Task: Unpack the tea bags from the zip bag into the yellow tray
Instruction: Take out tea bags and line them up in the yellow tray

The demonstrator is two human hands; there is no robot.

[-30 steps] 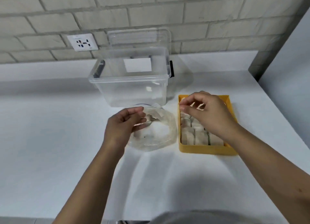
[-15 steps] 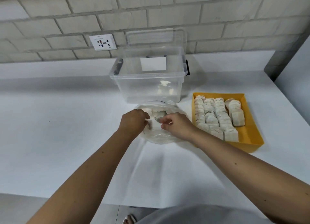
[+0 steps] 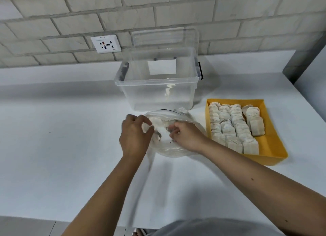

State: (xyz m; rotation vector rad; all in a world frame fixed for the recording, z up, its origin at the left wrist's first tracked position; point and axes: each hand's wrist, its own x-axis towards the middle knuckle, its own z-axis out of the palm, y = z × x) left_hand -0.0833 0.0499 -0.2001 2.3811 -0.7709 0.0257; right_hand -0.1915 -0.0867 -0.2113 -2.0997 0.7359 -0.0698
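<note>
**Both hands at the bag**

Just left of the yellow tray, my left hand pinches the rim of the zip bag. My right hand curls inside it, but I cannot tell what it holds. Tea bags line the tray. Behind stands a clear bin, its label blank. The wall socket has unreadable print.

Right hand fingertips blurry inside zip bag, grip indistinct.

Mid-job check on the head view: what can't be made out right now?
- Count of tea bags inside the zip bag: both hands and crumpled film cover them.
- Whether the right hand pinches a tea bag: its curled fingers hide the tips.
- The left hand and its grip on the bag's rim: motion blur.
- White streak in the clear box: object or reflection, too faint to tell.
</note>
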